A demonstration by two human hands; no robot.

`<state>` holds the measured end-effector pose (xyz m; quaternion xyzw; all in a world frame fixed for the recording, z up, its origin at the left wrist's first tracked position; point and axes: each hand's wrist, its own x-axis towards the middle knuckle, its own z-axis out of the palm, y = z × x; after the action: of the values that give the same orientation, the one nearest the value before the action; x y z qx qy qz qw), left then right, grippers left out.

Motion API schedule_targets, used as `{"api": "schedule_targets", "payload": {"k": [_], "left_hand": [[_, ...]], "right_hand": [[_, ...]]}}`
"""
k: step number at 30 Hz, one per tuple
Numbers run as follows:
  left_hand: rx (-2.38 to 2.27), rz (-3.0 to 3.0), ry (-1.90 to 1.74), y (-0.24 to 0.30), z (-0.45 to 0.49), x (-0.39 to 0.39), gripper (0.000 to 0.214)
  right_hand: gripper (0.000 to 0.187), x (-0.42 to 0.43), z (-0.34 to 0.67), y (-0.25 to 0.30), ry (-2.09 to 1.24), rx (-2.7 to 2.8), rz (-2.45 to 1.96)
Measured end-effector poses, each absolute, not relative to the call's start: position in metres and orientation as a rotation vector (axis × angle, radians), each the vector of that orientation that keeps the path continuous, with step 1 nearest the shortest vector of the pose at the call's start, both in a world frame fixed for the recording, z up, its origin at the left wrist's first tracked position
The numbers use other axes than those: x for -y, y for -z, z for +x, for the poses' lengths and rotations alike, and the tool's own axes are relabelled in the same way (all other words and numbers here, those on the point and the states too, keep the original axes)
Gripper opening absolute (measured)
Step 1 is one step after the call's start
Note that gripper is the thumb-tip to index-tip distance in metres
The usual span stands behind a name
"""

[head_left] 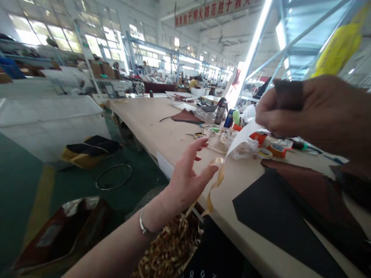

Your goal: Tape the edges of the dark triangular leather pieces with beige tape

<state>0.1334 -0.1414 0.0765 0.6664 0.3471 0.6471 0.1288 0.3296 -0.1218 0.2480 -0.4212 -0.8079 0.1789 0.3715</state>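
My left hand point(189, 173) hangs over the near edge of the long tan worktable point(162, 127), fingers spread, with a thin tan backing strip point(216, 183) stuck to or trailing from its fingertips. My right hand point(313, 110) is raised close to the camera, fingers pinched round a dark brown piece point(288, 94) and a white paper strip point(245, 133) that runs down toward the tan strip. Dark brown and black cut pieces point(290, 208) lie flat on the table below the right hand.
A bin of curled tan strips point(171, 249) sits below the table edge. Tape rolls point(276, 150), scissors point(197, 135), bottles point(220, 111), crumpled plastic and another brown piece point(185, 116) clutter the tabletop. A bag point(89, 148), a wire hoop point(113, 177) and a box point(63, 231) are on the green floor.
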Motion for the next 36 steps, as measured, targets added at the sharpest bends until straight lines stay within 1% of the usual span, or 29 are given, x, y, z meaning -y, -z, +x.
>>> {"api": "schedule_targets", "payload": {"k": [2, 4, 5, 8, 9, 11, 13, 15, 17, 19, 21, 22, 25, 27, 30, 34, 36], "left_hand": [[-1.046, 1.934, -2.130, -0.068, 0.134, 0.161, 0.044], [-1.020, 1.981, -2.216, -0.063, 0.137, 0.183, 0.034], [-1.019, 2.028, -2.173, -0.062, 0.140, 0.191, 0.030], [-1.157, 2.110, -1.877, -0.055, 0.151, 0.200, 0.020], [-1.225, 2.105, -1.788, -0.051, 0.155, 0.198, 0.021], [-1.323, 2.074, -1.666, -0.042, 0.163, 0.187, 0.032], [-1.332, 2.058, -1.627, -0.034, 0.170, 0.173, 0.038], [-1.319, 2.032, -1.650, -0.032, 0.175, 0.163, 0.039], [-1.299, 1.973, -1.673, -0.035, 0.178, 0.158, 0.035], [-1.225, 1.857, -1.628, -0.041, 0.180, 0.159, 0.022], [-1.052, 1.662, -1.534, -0.049, 0.181, 0.162, 0.013], [-0.953, 1.545, -1.475, -0.053, 0.180, 0.165, 0.012], [-0.721, 1.254, -1.287, -0.060, 0.175, 0.170, 0.027], [-0.627, 1.155, -1.204, -0.060, 0.171, 0.171, 0.033], [-0.573, 1.025, -1.153, -0.056, 0.166, 0.169, 0.032], [-0.684, 0.992, -1.126, -0.054, 0.163, 0.164, 0.027], [-0.726, 1.000, -1.105, -0.055, 0.162, 0.162, 0.025]], "right_hand": [[0.016, 0.126, 0.326, -0.251, -0.282, 2.240, -1.008], [0.018, 0.130, 0.323, -0.249, -0.183, 2.314, -0.979], [0.018, 0.132, 0.321, -0.248, -0.180, 2.302, -1.013], [0.019, 0.138, 0.317, -0.248, -0.159, 2.255, -1.165], [0.021, 0.139, 0.315, -0.249, -0.135, 2.253, -1.205], [0.023, 0.141, 0.314, -0.250, -0.074, 2.271, -1.228], [0.025, 0.143, 0.315, -0.249, -0.033, 2.290, -1.202], [0.027, 0.144, 0.316, -0.248, -0.027, 2.299, -1.181], [0.026, 0.144, 0.318, -0.246, -0.046, 2.306, -1.171], [0.025, 0.143, 0.321, -0.244, -0.069, 2.297, -1.149], [0.025, 0.139, 0.326, -0.241, -0.086, 2.286, -1.105], [0.024, 0.136, 0.328, -0.240, -0.084, 2.292, -1.083], [0.021, 0.126, 0.337, -0.233, -0.087, 2.311, -1.040], [0.018, 0.120, 0.343, -0.228, -0.099, 2.288, -1.075], [0.015, 0.116, 0.352, -0.219, -0.113, 2.212, -1.193], [0.014, 0.116, 0.363, -0.207, -0.214, 2.134, -1.313], [0.006, 0.114, 0.370, -0.198, -0.298, 2.117, -1.348]]}}
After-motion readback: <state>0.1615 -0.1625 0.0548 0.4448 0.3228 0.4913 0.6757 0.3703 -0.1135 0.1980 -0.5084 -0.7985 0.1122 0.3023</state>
